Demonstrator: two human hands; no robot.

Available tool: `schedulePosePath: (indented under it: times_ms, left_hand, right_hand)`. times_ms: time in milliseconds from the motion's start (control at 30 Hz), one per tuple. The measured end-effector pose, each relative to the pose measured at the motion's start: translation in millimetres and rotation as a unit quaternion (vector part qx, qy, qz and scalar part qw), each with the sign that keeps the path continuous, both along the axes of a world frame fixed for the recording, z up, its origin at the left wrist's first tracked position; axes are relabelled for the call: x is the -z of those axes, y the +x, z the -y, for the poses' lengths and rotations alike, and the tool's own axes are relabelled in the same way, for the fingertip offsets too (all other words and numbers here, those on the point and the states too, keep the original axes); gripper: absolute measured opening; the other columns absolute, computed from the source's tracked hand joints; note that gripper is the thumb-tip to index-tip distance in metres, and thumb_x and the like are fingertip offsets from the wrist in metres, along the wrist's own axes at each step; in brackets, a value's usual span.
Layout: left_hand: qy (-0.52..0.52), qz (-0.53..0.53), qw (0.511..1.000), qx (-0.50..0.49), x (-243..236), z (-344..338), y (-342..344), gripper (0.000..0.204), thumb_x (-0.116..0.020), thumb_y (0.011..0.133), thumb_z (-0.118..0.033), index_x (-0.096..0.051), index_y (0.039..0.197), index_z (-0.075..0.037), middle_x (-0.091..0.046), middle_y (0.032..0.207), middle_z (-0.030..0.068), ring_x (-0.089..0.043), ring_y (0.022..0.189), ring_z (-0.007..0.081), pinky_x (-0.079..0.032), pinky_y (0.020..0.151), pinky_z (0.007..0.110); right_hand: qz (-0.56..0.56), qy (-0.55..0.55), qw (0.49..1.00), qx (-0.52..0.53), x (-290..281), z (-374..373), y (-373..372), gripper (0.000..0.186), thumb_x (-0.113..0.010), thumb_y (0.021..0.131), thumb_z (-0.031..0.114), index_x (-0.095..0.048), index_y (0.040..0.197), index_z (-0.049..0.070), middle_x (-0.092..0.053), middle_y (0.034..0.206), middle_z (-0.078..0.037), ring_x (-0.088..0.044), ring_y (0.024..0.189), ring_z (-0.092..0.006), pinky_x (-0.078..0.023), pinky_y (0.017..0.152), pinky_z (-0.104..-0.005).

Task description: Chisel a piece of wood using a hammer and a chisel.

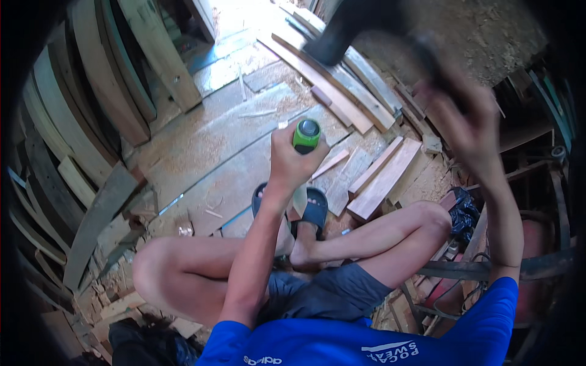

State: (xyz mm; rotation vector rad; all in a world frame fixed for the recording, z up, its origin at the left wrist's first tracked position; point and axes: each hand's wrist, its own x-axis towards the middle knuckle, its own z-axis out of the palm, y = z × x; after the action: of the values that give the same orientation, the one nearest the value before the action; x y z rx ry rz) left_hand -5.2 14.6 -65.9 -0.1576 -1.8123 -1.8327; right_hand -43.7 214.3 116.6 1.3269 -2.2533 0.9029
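Hammer [359, 25] raised, green handle [305, 141] gripped: both hands occupied.
My left hand [292, 161] is wrapped around the handle above my sandals [315, 207], cap [309, 127] upward, lower end hidden. My right hand [464, 119] clasps the blurred hammer, well apart. I judge clean striking needs a steady handle, fingers below the cap, square blows.

Curved planks [112, 85] stand left, crumpled black plastic [465, 213] right.

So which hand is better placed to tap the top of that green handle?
Probably the right hand: it holds the hammer up high, while the left hand grips the green handle.
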Motion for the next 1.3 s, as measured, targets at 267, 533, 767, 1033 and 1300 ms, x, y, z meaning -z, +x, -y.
schedulePosePath:
  times_ms: [267,533,767,1033,1300]
  left_hand:
    - [0.015,-0.017,1.0,-0.008,3,0,0,0.018,-0.07,0.081,-0.007,-0.056,0.07,-0.005,-0.053,0.063,-0.0037,-0.05,0.058,0.0051,-0.04,0.054,0.024]
    - [0.027,0.003,1.0,-0.002,7,0,0,0.018,-0.07,0.082,-0.009,-0.056,0.07,-0.006,-0.054,0.064,-0.0039,-0.05,0.057,0.0045,-0.039,0.053,0.023]
    - [0.013,0.023,1.0,-0.017,9,2,2,0.012,-0.069,0.075,-0.006,-0.059,0.071,-0.001,-0.054,0.06,0.0007,-0.05,0.058,0.0049,-0.042,0.054,0.024]
    - [0.051,0.02,0.998,-0.006,14,0,0,0.014,-0.069,0.076,-0.004,-0.057,0.07,-0.001,-0.051,0.059,-0.002,-0.045,0.057,0.0036,-0.038,0.052,0.025]
    - [0.048,0.031,0.998,0.001,16,3,0,0.01,-0.068,0.076,-0.006,-0.06,0.072,-0.001,-0.058,0.063,-0.0002,-0.051,0.059,0.0053,-0.043,0.056,0.024]
  right_hand:
    - [-0.034,0.152,0.988,0.003,-3,-1,-1,0.049,-0.06,0.09,0.002,-0.052,0.139,0.003,-0.07,0.115,-0.014,-0.069,0.104,-0.0191,-0.054,0.091,-0.0301]
    - [-0.017,0.279,0.96,-0.023,1,0,-6,0.053,-0.061,0.088,0.002,-0.053,0.141,0.007,-0.073,0.086,-0.008,-0.061,0.063,-0.0174,-0.052,0.067,-0.0384]
    - [-0.003,0.01,0.999,-0.052,-3,10,-2,0.052,-0.061,0.09,0.001,-0.053,0.14,0.01,-0.069,0.099,-0.016,-0.067,0.088,-0.0257,-0.054,0.079,-0.0347]
    - [0.09,-0.137,0.985,-0.054,5,1,-5,0.043,-0.059,0.093,0.003,-0.055,0.136,0.003,-0.072,0.093,-0.011,-0.071,0.09,-0.017,-0.058,0.081,-0.0293]
    - [0.023,-0.021,0.999,0.024,-2,8,-3,0.053,-0.059,0.089,0.0,-0.052,0.141,0.01,-0.071,0.092,-0.012,-0.066,0.069,-0.0198,-0.053,0.068,-0.0356]
